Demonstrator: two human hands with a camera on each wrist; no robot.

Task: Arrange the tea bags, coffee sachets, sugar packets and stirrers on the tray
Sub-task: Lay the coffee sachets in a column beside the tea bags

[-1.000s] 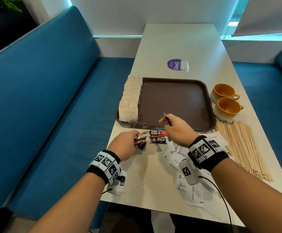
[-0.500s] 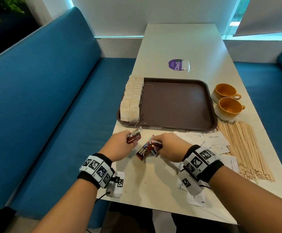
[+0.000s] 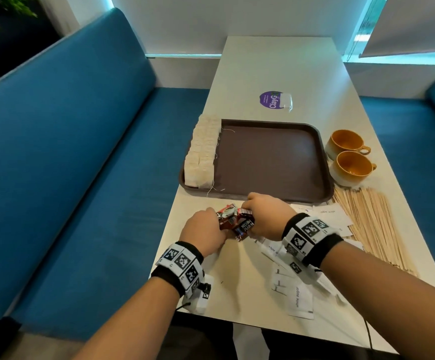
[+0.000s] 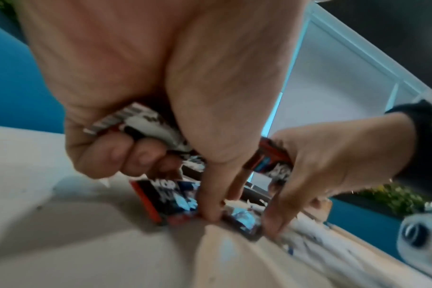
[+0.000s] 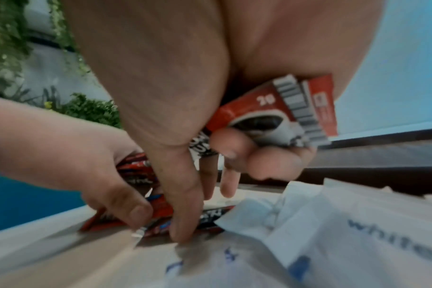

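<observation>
Red and black coffee sachets (image 3: 237, 222) lie bunched on the table just in front of the brown tray (image 3: 270, 157). My left hand (image 3: 206, 231) curls its fingers round a coffee sachet (image 4: 141, 124) and its thumb presses another sachet (image 4: 170, 200) on the table. My right hand (image 3: 265, 216) grips a sachet (image 5: 279, 117) in its curled fingers while its thumb pins a sachet (image 5: 205, 218) down. White tea bags (image 3: 203, 152) fill the tray's left side. White sugar packets (image 3: 296, 300) lie under my right wrist. Wooden stirrers (image 3: 372, 224) lie at the right.
Two orange cups (image 3: 348, 154) stand right of the tray. A purple sticker (image 3: 273, 100) marks the table beyond the tray. Blue bench seats (image 3: 86, 152) run along both sides of the table. The table's near edge is close to my wrists.
Both hands have come together over the sachets in front of the tray. The right hand came back from the tray's front rim, and more sachets are now gathered between the hands.
</observation>
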